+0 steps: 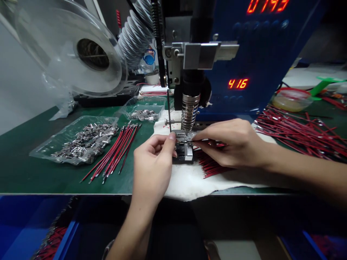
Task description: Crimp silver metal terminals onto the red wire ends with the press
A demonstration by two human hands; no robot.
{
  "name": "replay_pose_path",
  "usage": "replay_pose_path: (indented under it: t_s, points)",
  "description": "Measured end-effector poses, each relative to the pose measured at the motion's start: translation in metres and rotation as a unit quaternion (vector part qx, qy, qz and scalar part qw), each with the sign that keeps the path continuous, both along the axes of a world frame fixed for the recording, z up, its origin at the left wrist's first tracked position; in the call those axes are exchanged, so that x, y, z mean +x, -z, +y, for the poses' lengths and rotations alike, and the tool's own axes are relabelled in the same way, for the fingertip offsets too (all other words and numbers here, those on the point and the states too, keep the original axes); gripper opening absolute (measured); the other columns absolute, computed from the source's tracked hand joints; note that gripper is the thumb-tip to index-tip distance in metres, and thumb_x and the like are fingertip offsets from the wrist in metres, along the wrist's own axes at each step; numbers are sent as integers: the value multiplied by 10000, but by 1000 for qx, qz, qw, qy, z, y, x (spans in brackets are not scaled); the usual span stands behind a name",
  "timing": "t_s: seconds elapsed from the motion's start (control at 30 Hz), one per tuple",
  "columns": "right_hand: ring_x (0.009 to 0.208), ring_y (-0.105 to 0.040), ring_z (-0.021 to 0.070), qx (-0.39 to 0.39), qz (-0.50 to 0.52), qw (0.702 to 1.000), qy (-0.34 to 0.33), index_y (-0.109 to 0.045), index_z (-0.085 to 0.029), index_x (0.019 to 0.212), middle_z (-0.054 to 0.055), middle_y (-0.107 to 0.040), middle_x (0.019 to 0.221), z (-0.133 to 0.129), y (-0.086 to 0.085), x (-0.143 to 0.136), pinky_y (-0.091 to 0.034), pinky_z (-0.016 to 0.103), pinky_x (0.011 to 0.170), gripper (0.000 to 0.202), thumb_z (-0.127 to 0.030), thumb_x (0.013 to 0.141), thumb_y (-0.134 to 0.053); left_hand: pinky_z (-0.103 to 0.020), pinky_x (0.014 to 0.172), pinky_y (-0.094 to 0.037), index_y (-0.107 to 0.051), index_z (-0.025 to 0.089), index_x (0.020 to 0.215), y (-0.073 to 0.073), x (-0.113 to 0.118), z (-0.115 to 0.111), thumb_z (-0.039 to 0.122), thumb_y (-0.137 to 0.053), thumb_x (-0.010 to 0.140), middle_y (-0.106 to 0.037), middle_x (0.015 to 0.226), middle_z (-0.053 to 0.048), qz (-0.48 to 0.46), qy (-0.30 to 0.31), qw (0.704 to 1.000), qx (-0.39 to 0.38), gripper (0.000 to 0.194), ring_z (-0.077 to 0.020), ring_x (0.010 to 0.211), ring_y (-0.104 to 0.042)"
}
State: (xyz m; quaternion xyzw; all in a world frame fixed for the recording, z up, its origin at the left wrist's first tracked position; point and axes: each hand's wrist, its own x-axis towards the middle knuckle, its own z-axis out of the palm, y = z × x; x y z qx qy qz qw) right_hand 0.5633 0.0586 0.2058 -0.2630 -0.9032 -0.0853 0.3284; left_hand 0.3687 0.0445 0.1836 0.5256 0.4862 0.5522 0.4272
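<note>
My left hand point(155, 162) is closed in a pinch at the left side of a small metal fixture point(187, 151), its thumb and forefinger touching the edge. Whatever lies between those fingertips is too small to make out. From the right, my right hand point(235, 144) reaches to the same fixture, thumb and forefinger pinched, with what looks like a thin red and black wire between them. Right above the fixture points a spring-wrapped machine head point(189, 110). Under my right hand, a bundle of red and black wires point(210, 168) lies on a white cloth point(187, 184).
A blue machine point(238, 101) with red digits stands behind. Left are a clear tray point(40, 153) of small metal parts, another tray point(159, 103), a row of wires point(112, 153) and a large clear spool point(65, 68). More wires point(300, 133) heap at right.
</note>
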Motion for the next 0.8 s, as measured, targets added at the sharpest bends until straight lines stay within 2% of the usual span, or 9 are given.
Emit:
replay_pose_path:
  t_s: [0.1, 0.2, 0.27, 0.37, 0.47, 0.57, 0.7, 0.8]
  points:
    - [656, -621, 106, 43, 2, 999, 6, -627, -133, 893, 33, -691, 789, -4, -3, -1, -466, 219, 596, 65, -124, 860, -571, -189, 408, -274, -587, 140, 719, 0, -1, -6, 424, -628, 833, -528, 623, 2, -31, -70, 996, 40, 308, -45, 434, -359]
    - [643, -597, 86, 70, 14, 997, 10, -611, -149, 863, 11, -667, 758, -11, -7, -2, -440, 205, 577, 20, -141, 850, -599, -195, 376, -241, -585, 155, 734, -3, 2, -27, 409, -577, 871, -536, 634, 3, -30, -118, 991, 48, 289, -51, 423, -354]
    - [611, -566, 79, 68, 24, 997, 0, -600, -153, 851, -4, -639, 718, -16, -8, -2, -408, 220, 554, 35, -161, 834, -629, -193, 385, -263, -632, 170, 771, -4, 8, -45, 368, -558, 889, -544, 624, 5, 37, -85, 994, 56, 242, -57, 435, -380]
    - [561, -484, 79, 57, 37, 996, -56, -570, -153, 877, -19, -557, 648, -21, -8, -2, -360, 238, 528, 94, -145, 814, -640, -189, 431, -325, -660, 175, 800, -2, 22, -62, 223, -609, 839, -568, 678, 5, 96, -5, 988, 122, 80, -61, 486, -436]
    - [543, -402, 88, 47, 51, 991, -113, -547, -158, 871, -30, -463, 608, -23, -7, -2, -331, 251, 517, 116, -111, 796, -622, -190, 470, -353, -590, 143, 660, 3, 37, -65, 121, -588, 809, -542, 636, 1, 102, 67, 979, 166, 150, -72, 529, -458]
    - [547, -380, 98, 21, 58, 987, -145, -540, -152, 869, -24, -445, 610, -23, -6, -2, -314, 268, 519, 119, -99, 792, -614, -178, 536, -401, -574, 139, 608, 5, 42, -62, 91, -573, 816, -567, 602, 6, 107, 81, 975, 176, 213, -79, 564, -509]
    - [552, -387, 92, -3, 56, 984, -168, -560, -122, 924, -5, -495, 643, -15, -10, 3, -310, 270, 533, 90, -143, 844, -596, -185, 474, -382, -636, 177, 763, -2, 29, -60, 202, -580, 855, -606, 650, 16, 108, 50, 983, 143, 111, -83, 520, -521]
    - [549, -386, 84, -2, -12, 994, -111, -548, -148, 838, -3, -494, 650, -1, -15, 13, -287, 262, 527, 47, -104, 854, -537, -203, 457, -343, -599, 189, 749, -14, 2, -49, 285, -529, 894, -579, 617, 29, 208, -44, 967, 137, 187, -84, 491, -488]
